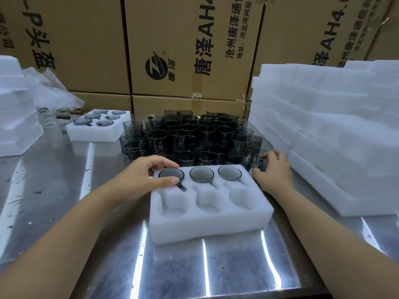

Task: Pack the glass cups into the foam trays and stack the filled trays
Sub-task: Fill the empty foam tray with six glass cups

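Observation:
A white foam tray [207, 225] lies on the steel table in front of me. Its far row holds three smoky grey glass cups [201, 174]; the three near pockets are bare. My left hand [149, 173] is at the tray's far left corner, thumb and fingers curved around the rim of the leftmost cup [171, 174]. My right hand [274, 169] is just past the tray's right end, its fingers curled round a loose grey cup [262, 162]. Behind the tray stands a dense cluster of several loose grey cups [187, 134].
A filled foam tray [97, 130] sits at the back left beside clear glasses [51, 124] and a foam stack [15, 117]. A tall pile of foam trays [328, 130] fills the right side. Cardboard boxes [190, 46] wall off the back.

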